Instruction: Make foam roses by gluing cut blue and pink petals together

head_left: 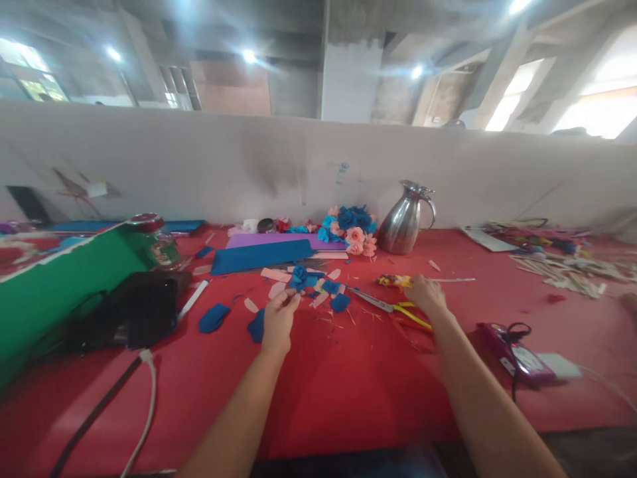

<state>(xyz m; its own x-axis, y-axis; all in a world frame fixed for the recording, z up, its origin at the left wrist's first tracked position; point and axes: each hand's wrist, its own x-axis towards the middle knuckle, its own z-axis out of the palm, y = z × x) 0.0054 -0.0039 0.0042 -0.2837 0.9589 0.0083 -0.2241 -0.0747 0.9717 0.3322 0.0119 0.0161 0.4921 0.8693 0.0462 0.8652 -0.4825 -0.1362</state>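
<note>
Left hand [279, 321] half-pinched, right hand [426, 296] curled at the yellow bundle [392, 281], holds unclear, red table [338, 398] opens toward the near edge [318, 455].

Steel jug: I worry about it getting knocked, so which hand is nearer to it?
Right. The right hand is on the person's side of the steel jug, apart from it; the left hand is farther off, towards the person and to the jug's left.

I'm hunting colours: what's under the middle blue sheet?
Purple paper shows beyond the far edge of the blue sheet. Whatever lies fully beneath is covered, so I can't tell.
</note>
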